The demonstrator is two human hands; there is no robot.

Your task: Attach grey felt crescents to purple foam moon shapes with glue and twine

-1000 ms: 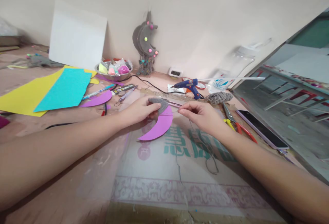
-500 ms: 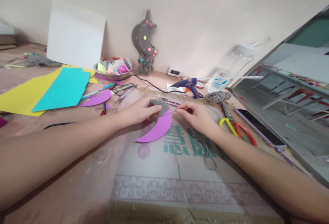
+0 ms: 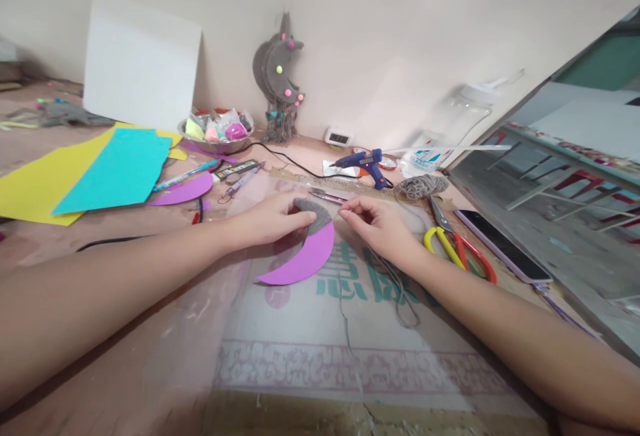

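A purple crescent moon cutout [image 3: 305, 255] is pinched at its upper end by my left hand [image 3: 283, 218], thumb on the front. Grey yarn [image 3: 320, 217] is wound closely round that upper part; the lower part is bare purple, its tip pointing left. My right hand [image 3: 373, 223] has thumb and forefinger closed on the yarn strand, just right of the crescent. Loose yarn [image 3: 400, 289] trails below this hand onto the printed board [image 3: 280, 356] under plastic. Behind the hands lies a slim metallic tool, perhaps tweezers [image 3: 327, 196].
A blue glue gun [image 3: 367, 164], a yarn bundle [image 3: 424, 187], scissors [image 3: 453, 239] and a phone [image 3: 503, 244] lie at the right. Coloured sheets [image 3: 115, 169] and a bowl of clay packets [image 3: 215, 136] are at the left. A grey moon ornament [image 3: 280, 76] hangs on the wall.
The right hand has drawn slightly closer to the crescent, its yarn strand now shorter. The left thumb has shifted a little, showing more of the wound part. The crescent's tip has swung slightly down and left.
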